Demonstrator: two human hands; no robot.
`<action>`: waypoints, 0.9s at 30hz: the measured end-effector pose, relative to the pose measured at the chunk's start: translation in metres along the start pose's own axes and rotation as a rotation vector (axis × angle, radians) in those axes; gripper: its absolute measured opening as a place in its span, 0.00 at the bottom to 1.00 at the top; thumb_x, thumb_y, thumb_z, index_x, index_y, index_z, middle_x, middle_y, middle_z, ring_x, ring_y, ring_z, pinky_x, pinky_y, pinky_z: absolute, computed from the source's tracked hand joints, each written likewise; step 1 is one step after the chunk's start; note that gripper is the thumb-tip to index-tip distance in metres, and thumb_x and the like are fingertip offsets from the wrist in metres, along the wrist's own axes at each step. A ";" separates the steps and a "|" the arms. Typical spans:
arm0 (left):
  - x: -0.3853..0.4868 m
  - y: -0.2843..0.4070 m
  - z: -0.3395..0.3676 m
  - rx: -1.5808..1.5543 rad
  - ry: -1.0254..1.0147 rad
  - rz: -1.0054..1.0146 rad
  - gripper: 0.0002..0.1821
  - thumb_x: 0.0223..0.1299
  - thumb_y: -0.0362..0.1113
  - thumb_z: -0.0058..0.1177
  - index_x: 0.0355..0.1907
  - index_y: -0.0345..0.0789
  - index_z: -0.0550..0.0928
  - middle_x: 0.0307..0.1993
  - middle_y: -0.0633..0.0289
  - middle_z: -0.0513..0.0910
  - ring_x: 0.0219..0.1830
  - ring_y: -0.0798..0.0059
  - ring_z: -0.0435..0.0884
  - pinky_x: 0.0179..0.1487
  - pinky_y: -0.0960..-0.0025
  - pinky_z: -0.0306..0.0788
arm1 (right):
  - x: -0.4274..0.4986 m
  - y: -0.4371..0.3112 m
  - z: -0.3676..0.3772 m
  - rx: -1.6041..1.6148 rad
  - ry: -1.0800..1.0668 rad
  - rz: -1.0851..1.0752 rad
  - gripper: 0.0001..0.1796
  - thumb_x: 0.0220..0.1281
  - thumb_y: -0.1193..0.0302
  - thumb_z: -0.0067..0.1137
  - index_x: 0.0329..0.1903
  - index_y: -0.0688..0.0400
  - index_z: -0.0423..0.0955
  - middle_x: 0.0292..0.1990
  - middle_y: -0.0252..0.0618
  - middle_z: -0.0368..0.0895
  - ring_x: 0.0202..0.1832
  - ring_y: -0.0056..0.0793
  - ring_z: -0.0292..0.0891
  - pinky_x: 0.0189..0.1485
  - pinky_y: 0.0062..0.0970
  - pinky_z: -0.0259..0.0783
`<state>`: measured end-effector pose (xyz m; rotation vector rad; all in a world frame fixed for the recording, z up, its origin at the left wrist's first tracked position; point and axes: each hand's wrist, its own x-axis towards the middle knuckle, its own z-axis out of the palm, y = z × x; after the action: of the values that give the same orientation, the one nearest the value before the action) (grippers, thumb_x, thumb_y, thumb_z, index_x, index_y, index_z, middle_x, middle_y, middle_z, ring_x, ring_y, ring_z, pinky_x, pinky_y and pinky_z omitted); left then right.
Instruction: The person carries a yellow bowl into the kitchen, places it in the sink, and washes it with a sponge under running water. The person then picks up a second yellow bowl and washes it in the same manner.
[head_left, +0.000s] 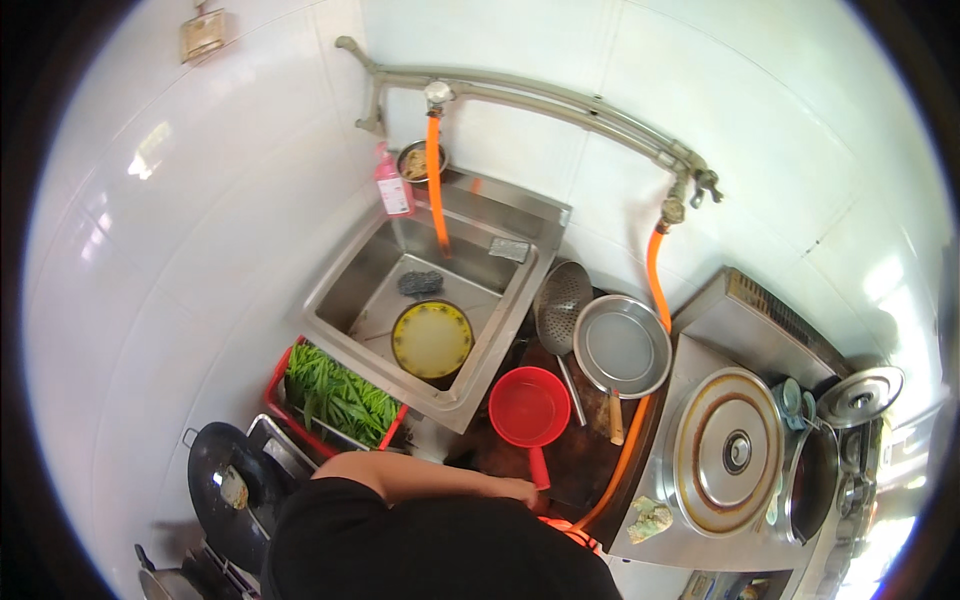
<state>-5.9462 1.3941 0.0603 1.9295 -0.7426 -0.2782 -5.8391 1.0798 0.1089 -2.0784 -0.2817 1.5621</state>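
Note:
My left forearm reaches across the front of my black shirt, and my left hand (526, 491) is near the handle end of a red plastic dipper (529, 406). Its fingers are too hidden to show whether they hold anything. Past the hand, a bright orange hose (631, 446) runs down to a coil (571, 531) partly covered by my shirt. The dipper lies on a dark, stained surface (510, 461). Beside it are a round metal pan (621, 346) and a perforated metal skimmer (564, 311). My right hand is out of view.
A steel sink (431, 409) holds a yellow-rimmed basin (432, 339) of cloudy liquid and a dark scouring pad (420, 283). Leafy greens fill a red crate (279, 375). A black wok (217, 487) stands at left. Right, a large lidded pot (727, 454) sits on a steel stove (637, 551).

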 end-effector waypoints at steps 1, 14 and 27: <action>0.022 0.004 0.008 0.086 -0.101 -0.094 0.12 0.51 0.42 0.65 0.29 0.34 0.86 0.27 0.52 0.83 0.35 0.46 0.82 0.41 0.48 0.72 | -0.002 0.004 0.001 0.063 0.020 0.021 0.19 0.69 0.63 0.53 0.52 0.63 0.82 0.48 0.43 0.87 0.49 0.36 0.84 0.52 0.33 0.76; -0.055 0.051 -0.125 -0.077 0.462 -0.447 0.18 0.64 0.47 0.60 0.44 0.33 0.88 0.39 0.53 0.88 0.46 0.57 0.87 0.51 0.60 0.79 | 0.007 -0.060 -0.039 0.247 0.105 -0.096 0.21 0.66 0.66 0.61 0.56 0.65 0.80 0.49 0.43 0.87 0.51 0.33 0.84 0.55 0.33 0.77; -0.297 -0.070 -0.270 -0.307 1.483 -0.895 0.16 0.66 0.42 0.63 0.48 0.33 0.87 0.38 0.61 0.89 0.40 0.78 0.85 0.47 0.71 0.78 | 0.308 -0.548 0.052 -0.320 0.557 -1.018 0.16 0.68 0.70 0.57 0.54 0.62 0.81 0.44 0.55 0.85 0.49 0.53 0.81 0.54 0.44 0.76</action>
<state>-6.0196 1.7943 0.0881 1.4870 1.0727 0.4826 -5.7146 1.6981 0.1269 -1.9537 -1.1921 0.3388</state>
